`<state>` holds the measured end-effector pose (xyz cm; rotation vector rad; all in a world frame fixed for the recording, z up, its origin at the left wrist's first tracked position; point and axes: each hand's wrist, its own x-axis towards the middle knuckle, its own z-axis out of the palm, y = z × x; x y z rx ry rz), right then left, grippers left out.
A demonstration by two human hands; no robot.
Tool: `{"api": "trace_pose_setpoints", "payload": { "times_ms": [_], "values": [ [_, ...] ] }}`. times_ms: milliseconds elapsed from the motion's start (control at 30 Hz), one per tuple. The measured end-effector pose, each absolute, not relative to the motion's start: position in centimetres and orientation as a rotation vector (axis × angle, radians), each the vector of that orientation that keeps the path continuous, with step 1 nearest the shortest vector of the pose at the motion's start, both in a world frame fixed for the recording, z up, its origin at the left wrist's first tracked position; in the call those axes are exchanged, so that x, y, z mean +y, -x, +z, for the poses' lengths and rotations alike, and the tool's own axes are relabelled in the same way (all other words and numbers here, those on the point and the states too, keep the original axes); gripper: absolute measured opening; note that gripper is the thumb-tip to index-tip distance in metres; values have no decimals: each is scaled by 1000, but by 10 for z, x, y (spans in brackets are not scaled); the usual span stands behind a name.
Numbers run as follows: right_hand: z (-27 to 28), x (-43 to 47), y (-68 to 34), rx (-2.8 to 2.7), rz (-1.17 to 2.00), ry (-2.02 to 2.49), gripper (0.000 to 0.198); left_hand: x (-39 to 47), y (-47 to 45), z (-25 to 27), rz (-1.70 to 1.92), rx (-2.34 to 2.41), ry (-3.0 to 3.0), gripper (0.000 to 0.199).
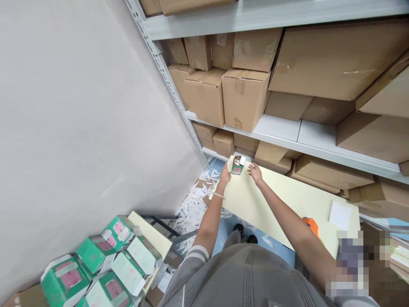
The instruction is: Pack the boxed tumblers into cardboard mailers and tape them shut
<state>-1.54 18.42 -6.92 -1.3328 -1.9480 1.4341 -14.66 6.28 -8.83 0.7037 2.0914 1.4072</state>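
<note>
A small green box (237, 170) with a pink panel stands at the far left end of the cream table (271, 200). Its top is open; a white flap sticks up at the right and something round and shiny shows inside. My left hand (225, 174) is at the box's left side, fingers stretched along it and not wrapped round; whether they touch it is hard to tell. Just right of the box, my right hand (255, 172) is raised with fingers apart and slightly bent, holding nothing I can see.
An orange object (311, 226) and a white stack (340, 215) lie toward the table's right end. Shelves of cardboard boxes (246, 98) rise behind. White paper strips (193, 209) cover the floor at left. Several larger green boxes (96, 251) are piled at lower left.
</note>
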Motion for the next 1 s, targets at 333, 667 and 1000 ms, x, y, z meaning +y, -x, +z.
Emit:
{"api": "trace_pose_setpoints", "payload": {
  "times_ms": [333, 667, 1000],
  "values": [
    [-58, 137, -170, -1280, 1298, 1145, 50, -89, 97, -87, 1706, 2268, -429, 36],
    [-82, 68, -251, -1166, 1336, 1357, 52, -81, 47, -51, 1700, 2063, -660, 40],
    [-50, 62, -209, -1561, 1618, 1045, 53, -159, -20, -31, 1939, 2221, -412, 45]
  ]
}}
